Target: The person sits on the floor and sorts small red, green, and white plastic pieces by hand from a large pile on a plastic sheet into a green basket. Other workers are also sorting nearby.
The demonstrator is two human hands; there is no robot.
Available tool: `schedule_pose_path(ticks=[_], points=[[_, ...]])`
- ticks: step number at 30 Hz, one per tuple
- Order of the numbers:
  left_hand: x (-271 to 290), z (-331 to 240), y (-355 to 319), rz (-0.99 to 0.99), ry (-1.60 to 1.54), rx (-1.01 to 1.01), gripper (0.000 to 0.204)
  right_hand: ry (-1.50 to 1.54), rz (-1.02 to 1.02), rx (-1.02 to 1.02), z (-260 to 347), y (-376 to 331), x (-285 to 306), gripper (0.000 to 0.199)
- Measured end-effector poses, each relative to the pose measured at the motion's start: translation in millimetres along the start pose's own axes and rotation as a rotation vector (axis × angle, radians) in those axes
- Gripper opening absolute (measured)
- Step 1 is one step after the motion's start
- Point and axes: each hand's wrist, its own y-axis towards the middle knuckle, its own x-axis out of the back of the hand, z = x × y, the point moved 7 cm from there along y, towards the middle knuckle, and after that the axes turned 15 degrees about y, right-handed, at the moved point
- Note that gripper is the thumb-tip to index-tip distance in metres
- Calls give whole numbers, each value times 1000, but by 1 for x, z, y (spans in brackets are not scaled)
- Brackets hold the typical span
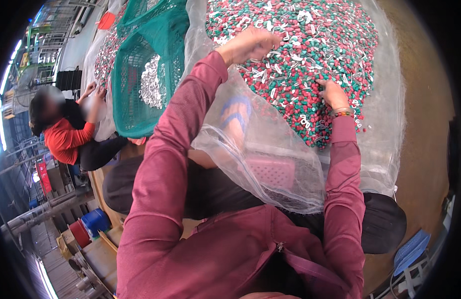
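A wide heap of small red and green pieces (295, 84), mixed with white hook-like and loop-shaped bits, lies on a translucent mesh sheet (385, 114). Over the heap's left part, my left hand (250, 46) is closed with its fingers curled; blur hides whatever is in it. My right hand (332, 93), a bracelet at its wrist, touches the heap's right part. Its index finger and thumb are apart, and no held thing shows there. To the left, a green mesh-lined basket (128, 84) holds a pile of white bits (153, 84).
A pink perforated basket (270, 172) and a blue-strapped sandal (236, 112) show through the sheet near my legs. At the left, a person in an orange top (68, 139) sits by another heap of the pieces. A blue woven item (412, 251) lies at lower right.
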Motion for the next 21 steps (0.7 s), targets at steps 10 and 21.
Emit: schedule_pose_path(ticks=[10, 21], points=[[-93, 133, 20, -208, 1450, 110, 32, 1481, 6, -354, 11, 0, 64, 28], [-59, 21, 28, 54, -565, -9, 23, -55, -15, -22, 24, -8, -16, 13]])
